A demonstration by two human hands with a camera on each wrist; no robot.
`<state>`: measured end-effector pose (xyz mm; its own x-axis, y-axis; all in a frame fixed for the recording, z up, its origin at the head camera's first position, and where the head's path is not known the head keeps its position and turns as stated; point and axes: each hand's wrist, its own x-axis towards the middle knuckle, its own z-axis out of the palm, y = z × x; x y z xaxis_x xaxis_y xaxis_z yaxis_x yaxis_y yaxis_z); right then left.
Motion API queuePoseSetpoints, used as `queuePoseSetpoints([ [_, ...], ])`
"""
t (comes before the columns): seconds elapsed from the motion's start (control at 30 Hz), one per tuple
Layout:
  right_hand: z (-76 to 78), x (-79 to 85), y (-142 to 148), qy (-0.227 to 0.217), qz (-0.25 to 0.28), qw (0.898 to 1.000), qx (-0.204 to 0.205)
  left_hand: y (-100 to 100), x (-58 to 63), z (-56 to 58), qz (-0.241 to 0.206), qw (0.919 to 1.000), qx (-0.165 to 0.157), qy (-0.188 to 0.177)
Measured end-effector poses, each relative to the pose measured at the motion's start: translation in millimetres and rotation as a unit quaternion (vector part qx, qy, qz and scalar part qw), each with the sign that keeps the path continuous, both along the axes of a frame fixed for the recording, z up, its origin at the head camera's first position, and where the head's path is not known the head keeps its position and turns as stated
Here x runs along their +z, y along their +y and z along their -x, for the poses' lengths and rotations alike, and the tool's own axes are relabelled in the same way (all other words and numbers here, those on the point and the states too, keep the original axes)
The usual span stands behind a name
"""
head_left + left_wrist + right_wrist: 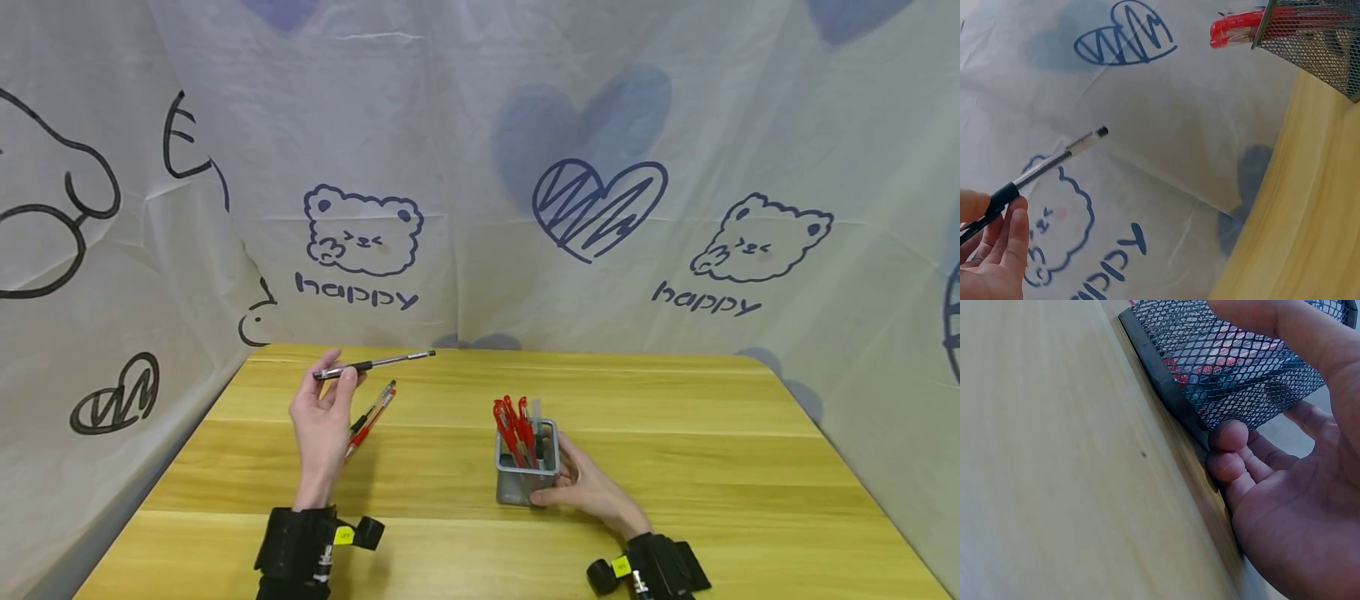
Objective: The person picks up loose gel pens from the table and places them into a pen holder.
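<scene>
Raised over the table's left side, my left hand (321, 433) pinches a pen (393, 360) with a black grip between thumb and fingers. The left wrist view shows that pen (1041, 170) slanting up to the right, with its clear barrel and dark tip beyond the fingers. On the right, my right hand (594, 490) grips a mesh pen holder (517, 490) by its side, low near its base. Several red pens (507, 432) and a clear pen with a black part (537, 421) stand in it. Close up, thumb and fingers curl about the mesh wall (1235, 375).
Beneath and right of my left hand, a red pen (371, 427) and a black pen (362, 422) lie side by side on the wooden table (675, 417). A pale cloth (480, 250) with heart and bear drawings hangs behind and beside the table.
</scene>
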<state>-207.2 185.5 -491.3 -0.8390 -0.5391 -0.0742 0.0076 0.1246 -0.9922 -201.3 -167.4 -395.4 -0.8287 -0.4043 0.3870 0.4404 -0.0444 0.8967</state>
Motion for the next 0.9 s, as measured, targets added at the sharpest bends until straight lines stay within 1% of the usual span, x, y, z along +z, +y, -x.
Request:
queuePoseSetpoints([
  [0.13,0.0,-0.1,0.3,0.003,-0.002,1.0,0.0,7.0,5.6,-4.7,0.037,0.9987,0.009,0.034],
  [0.23,0.1,-0.2,0.2,0.007,-0.004,1.0,0.0,13.8,8.6,-8.7,0.041,0.9975,0.009,0.056],
  [0.37,0.1,-0.1,-0.2,0.007,-0.005,1.0,-0.002,23.2,11.0,-13.6,0.031,0.9952,0.0,0.093],
  [0.43,0.0,-0.1,-0.2,0.007,-0.006,1.0,-0.003,27.1,11.5,-15.4,0.039,0.9936,-0.002,0.107],
  [0.57,0.1,0.1,-0.2,0.006,-0.005,1.0,-0.003,34.0,11.6,-17.7,0.064,0.9909,-0.012,0.118],
  [0.77,0.3,0.1,-0.5,0.006,-0.005,1.0,-0.004,44.7,10.6,-19.7,0.117,0.987,-0.014,0.109],
  [0.9,0.2,-0.1,-0.5,0.002,-0.009,1.0,-0.008,52.6,9.3,-20.8,0.151,0.9806,-0.019,0.124],
])
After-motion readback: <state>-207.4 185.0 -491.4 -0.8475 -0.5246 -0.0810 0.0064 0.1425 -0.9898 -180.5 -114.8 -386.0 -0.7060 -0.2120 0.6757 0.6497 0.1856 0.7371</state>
